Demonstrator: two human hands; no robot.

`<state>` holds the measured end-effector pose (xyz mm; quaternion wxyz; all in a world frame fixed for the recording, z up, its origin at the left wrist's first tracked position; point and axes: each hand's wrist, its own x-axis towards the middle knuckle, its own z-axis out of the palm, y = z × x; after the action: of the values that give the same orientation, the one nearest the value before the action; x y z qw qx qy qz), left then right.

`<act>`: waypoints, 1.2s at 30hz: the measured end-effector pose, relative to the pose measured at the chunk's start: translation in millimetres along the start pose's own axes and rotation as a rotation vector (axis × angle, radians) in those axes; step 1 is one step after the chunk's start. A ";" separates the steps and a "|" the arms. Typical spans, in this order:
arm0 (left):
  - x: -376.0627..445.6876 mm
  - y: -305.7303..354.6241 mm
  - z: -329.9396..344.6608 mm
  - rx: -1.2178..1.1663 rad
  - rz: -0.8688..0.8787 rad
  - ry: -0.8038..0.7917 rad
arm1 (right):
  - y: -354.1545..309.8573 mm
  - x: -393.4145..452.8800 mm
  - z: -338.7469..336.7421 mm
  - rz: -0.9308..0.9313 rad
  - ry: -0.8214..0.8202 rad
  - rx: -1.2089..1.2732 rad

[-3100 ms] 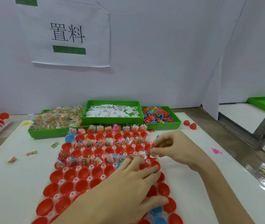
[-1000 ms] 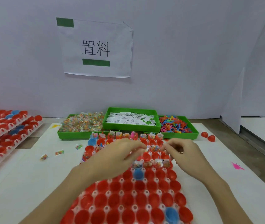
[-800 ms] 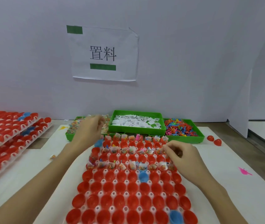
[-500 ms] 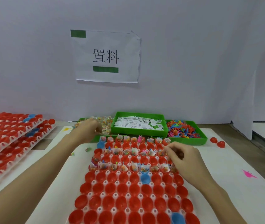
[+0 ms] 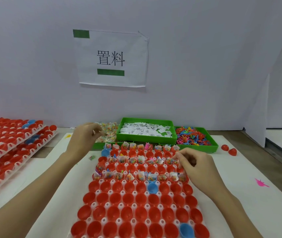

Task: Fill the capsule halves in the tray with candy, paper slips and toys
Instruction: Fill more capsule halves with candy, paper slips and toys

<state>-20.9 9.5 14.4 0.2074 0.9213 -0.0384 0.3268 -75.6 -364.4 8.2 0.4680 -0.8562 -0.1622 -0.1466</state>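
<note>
A white tray [image 5: 121, 182] of red capsule halves [image 5: 128, 198], with a few blue ones [image 5: 152, 188], lies in front of me. Some far rows [image 5: 136, 176] hold candy, slips and toys; the near rows are bare. Behind stand green bins of candy packets [image 5: 109, 133], paper slips [image 5: 145, 130] and coloured toys [image 5: 191, 136]. My left hand [image 5: 85, 136] reaches over the candy bin and pinches a clear packet with its fingertips. My right hand [image 5: 193, 165] hovers with curled fingers over the tray's right edge, by the filled rows; anything inside it is hidden.
Stacked trays of red halves [image 5: 7, 143] sit at the left. Two loose red halves [image 5: 228, 150] lie right of the toy bin. A pink toy [image 5: 260, 182] and a stray candy [image 5: 92, 158] lie on the white mat. A white wall with a paper sign [image 5: 111, 59] stands behind.
My left hand left the tray's filled rows and reached back left into the candy bin. My right hand stayed at the tray's right side. The view tilted upward.
</note>
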 end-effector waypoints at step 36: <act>-105.5 61.3 -41.0 -0.675 0.059 -0.087 | 8.2 177.5 65.2 0.247 -0.387 -0.438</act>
<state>-140.3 -36.6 -0.2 0.4893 0.8122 -0.1797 0.2620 94.7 -288.3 39.7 0.2471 -0.9619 -0.1075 0.0454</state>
